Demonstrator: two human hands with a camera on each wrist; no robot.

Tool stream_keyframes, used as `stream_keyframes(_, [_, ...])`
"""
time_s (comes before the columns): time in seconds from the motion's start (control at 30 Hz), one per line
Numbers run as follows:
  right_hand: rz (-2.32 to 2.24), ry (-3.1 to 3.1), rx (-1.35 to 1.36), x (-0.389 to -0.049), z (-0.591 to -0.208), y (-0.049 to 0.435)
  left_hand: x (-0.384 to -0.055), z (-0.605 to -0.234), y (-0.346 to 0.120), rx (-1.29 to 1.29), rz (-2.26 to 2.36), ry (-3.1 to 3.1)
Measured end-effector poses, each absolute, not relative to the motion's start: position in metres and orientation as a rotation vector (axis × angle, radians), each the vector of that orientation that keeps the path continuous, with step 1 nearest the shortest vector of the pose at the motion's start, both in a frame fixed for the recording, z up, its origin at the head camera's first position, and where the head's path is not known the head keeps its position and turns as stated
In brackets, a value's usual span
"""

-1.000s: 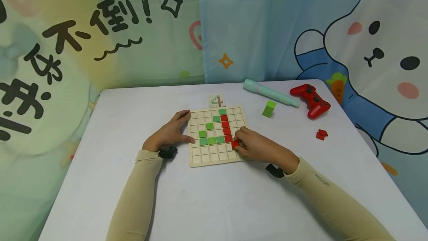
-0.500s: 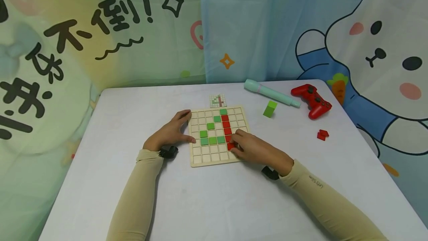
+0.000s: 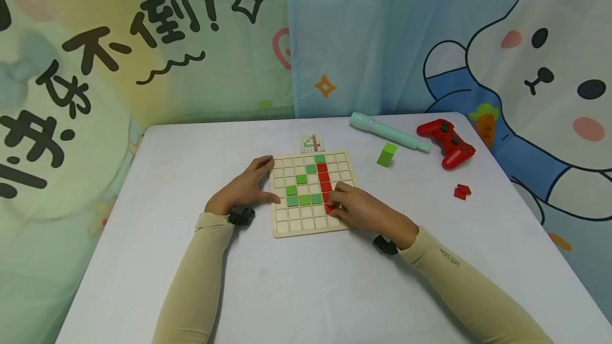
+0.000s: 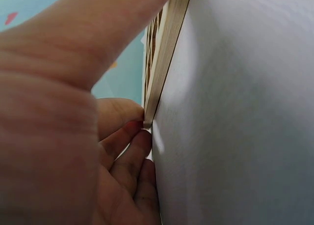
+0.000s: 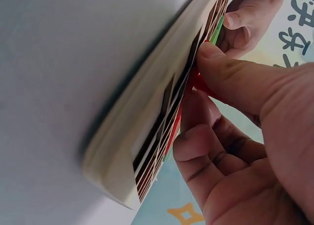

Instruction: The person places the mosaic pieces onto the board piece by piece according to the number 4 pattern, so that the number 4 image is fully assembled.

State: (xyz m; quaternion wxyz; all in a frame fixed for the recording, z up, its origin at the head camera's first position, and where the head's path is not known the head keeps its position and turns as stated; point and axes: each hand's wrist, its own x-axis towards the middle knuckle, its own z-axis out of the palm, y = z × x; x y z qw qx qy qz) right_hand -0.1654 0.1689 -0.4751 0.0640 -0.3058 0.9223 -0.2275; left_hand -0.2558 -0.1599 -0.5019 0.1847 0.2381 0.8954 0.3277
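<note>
A wooden grid board (image 3: 307,223) lies on the white table, with several green tiles (image 3: 292,201) and a column of red tiles (image 3: 323,177) in its squares. My left hand (image 3: 245,190) rests at the board's left edge, thumb over the rim and fingertips by the far left corner. Between thumb and fingers, my right hand (image 3: 365,209) pinches a red tile (image 5: 200,82) at the lower end of the red column, close over the board. The fingers partly hide that tile.
Behind the board lies a small pattern card (image 3: 312,143). To the right are green blocks (image 3: 387,155), a mint-green tube (image 3: 389,132), a red game controller (image 3: 445,143) and a few loose red tiles (image 3: 462,191). A printed curtain (image 3: 334,41) hangs beyond the table.
My right hand has moved slightly left with the red tile, bringing it in line with the red column, and stays there over the last half second. My left hand keeps its place.
</note>
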Motion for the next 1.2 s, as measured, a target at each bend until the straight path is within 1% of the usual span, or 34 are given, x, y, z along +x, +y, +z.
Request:
stream_keyframes(0.23, [-0.713, 2.756, -0.845, -0.166, -0.474, 0.173, -0.256, -0.502, -0.157, 0.664, 0.924, 2.522])
stream_keyframes(0.37, [-0.703, 2.796, -0.817, -0.162, -0.469, 0.184, -0.255, -0.502, -0.156, 0.67, 0.909, 2.527])
stream_keyframes(0.5, [-0.741, 2.869, -0.724, -0.159, -0.461, 0.209, -0.256, -0.502, -0.155, 0.673, 0.903, 2.533])
stream_keyframes(0.63, [-0.863, 2.983, -0.579, -0.155, -0.455, 0.245, -0.258, -0.501, -0.154, 0.662, 0.904, 2.533])
stream_keyframes(0.8, [-1.135, 3.128, -0.338, -0.146, -0.455, 0.298, -0.257, -0.498, -0.153, 0.654, 0.903, 2.523])
stream_keyframes(0.93, [-1.323, 3.134, -0.04, -0.136, -0.456, 0.336, -0.255, -0.498, -0.153, 0.652, 0.899, 2.532])
stream_keyframes(1.07, [-1.371, 3.117, 0.249, -0.129, -0.461, 0.369, -0.254, -0.499, -0.155, 0.663, 0.886, 2.544])
stream_keyframes(1.2, [-1.396, 3.076, 0.427, -0.127, -0.47, 0.395, -0.253, -0.499, -0.156, 0.665, 0.883, 2.542])
